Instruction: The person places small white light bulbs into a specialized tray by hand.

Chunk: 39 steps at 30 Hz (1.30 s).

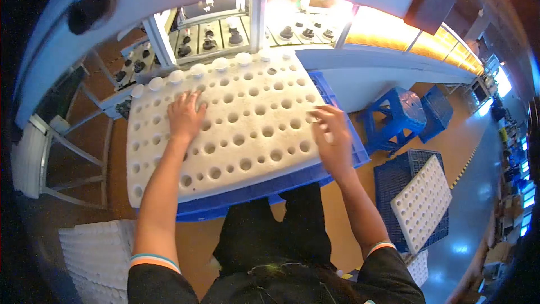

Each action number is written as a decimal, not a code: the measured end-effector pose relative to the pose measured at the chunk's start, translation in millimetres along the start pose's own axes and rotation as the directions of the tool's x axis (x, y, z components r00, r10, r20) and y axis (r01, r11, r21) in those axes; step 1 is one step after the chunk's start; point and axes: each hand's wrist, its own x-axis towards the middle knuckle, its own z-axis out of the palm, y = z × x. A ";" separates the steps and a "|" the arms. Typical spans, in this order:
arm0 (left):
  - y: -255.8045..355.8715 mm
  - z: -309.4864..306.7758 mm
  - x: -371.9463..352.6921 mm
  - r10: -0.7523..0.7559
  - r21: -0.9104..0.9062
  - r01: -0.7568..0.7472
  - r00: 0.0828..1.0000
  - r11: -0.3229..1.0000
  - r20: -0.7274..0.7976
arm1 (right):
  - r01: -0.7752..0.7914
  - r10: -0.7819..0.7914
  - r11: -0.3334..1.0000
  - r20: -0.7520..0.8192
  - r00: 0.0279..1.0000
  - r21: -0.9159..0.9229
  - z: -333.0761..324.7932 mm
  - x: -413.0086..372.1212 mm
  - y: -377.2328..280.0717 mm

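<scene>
Left grip [186,117] rests on foam board [245,128], blue stools [406,104] beyond.

No text, label, brand, number or sign can be read.
</scene>
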 end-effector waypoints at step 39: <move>114.0 -42.2 -1.3 0.111 -0.766 0.567 0.819 -0.303 0.563 | -0.053 0.049 0.998 0.191 0.980 0.014 126.6 31.1 32.6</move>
